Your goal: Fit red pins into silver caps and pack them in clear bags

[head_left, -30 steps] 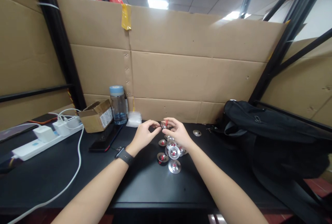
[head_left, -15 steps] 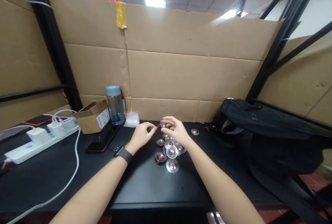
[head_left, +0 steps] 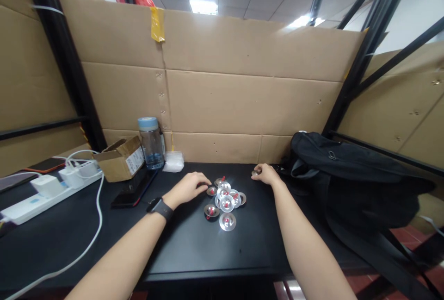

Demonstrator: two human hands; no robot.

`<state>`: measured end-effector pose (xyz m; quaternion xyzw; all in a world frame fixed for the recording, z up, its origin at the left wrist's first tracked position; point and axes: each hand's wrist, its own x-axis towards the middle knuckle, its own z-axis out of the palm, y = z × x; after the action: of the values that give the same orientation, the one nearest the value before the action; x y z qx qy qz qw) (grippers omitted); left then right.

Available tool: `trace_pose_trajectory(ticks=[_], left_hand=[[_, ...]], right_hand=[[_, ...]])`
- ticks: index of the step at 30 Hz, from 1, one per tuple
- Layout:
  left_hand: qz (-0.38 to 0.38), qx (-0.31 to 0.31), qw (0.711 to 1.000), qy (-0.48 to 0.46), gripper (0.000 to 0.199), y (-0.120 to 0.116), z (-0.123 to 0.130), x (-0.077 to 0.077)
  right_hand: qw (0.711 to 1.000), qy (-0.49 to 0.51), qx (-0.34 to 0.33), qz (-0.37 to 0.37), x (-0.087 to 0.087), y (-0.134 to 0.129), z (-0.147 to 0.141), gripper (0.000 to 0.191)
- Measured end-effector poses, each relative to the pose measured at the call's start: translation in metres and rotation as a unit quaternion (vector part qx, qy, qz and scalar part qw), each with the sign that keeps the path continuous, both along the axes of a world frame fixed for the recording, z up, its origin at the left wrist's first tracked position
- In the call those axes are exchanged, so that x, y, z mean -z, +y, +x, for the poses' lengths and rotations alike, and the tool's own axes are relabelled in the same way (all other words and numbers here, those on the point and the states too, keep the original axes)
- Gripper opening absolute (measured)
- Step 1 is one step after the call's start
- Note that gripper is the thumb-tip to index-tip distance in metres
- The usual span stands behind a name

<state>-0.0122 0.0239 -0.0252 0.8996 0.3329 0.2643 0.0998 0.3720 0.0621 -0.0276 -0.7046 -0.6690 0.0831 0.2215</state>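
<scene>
Several shiny metal discs (head_left: 227, 203) with raised centres and red bits lie heaped on the black table, with a single one (head_left: 227, 221) in front of the heap. Just left of the pile, my left hand (head_left: 189, 188) hovers with its fingers apart and nothing in them. My right hand (head_left: 266, 174), farther right and back, has its fingertips closed on the edge of a separate metal disc (head_left: 256, 171), which is partly hidden by the fingers.
A water bottle (head_left: 151, 145), an open cardboard box (head_left: 121, 159), a dark phone (head_left: 133, 191) and a white power strip (head_left: 52, 193) with cables are at the left. A black bag (head_left: 354, 175) fills the right side. Cardboard panels (head_left: 243, 101) stand behind.
My right hand has left the pile and moved right to the separate disc. My left hand has let go of the red piece, and the disc held between both hands now rests at the pile.
</scene>
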Motion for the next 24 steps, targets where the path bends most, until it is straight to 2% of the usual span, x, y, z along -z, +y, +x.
trace_pose_trajectory(ticks=[3, 6, 10, 13, 16, 17, 19, 21, 24], left_hand=[[0.011, 0.022, 0.999, 0.035, 0.018, -0.011, 0.021, 0.001], [0.014, -0.009, 0.999, 0.052, 0.015, -0.014, 0.03, 0.004], [0.008, -0.052, 0.997, 0.064, 0.015, -0.014, 0.031, 0.007], [0.006, -0.066, 0.995, 0.07, 0.016, -0.016, 0.025, 0.005], [-0.012, -0.077, 0.996, 0.04, 0.017, -0.018, 0.017, -0.004], [-0.017, -0.078, 0.997, 0.017, 0.017, -0.019, 0.015, -0.007], [-0.024, -0.077, 0.996, -0.043, 0.019, -0.019, 0.012, -0.015], [-0.026, -0.07, 0.992, -0.099, 0.021, -0.02, 0.012, -0.02], [-0.015, -0.067, 0.989, -0.132, 0.019, -0.021, 0.016, -0.023]], right_hand=[[1.0, 0.0, -0.013, -0.006, 0.001, 0.003, -0.001, 0.04], [1.0, -0.001, -0.013, 0.01, 0.0, 0.003, -0.002, 0.041], [0.998, -0.004, -0.007, 0.064, -0.008, 0.0, -0.01, 0.031], [0.993, 0.0, -0.049, 0.104, -0.018, -0.004, -0.029, 0.026], [0.982, 0.039, -0.134, 0.125, -0.026, -0.013, -0.062, 0.025], [0.97, 0.094, -0.184, 0.127, -0.028, -0.017, -0.076, 0.028], [0.934, 0.201, -0.279, 0.097, -0.029, -0.027, -0.105, 0.05], [0.897, 0.279, -0.337, 0.068, -0.028, -0.038, -0.131, 0.069], [0.847, 0.36, -0.388, 0.039, -0.024, -0.05, -0.159, 0.061]])
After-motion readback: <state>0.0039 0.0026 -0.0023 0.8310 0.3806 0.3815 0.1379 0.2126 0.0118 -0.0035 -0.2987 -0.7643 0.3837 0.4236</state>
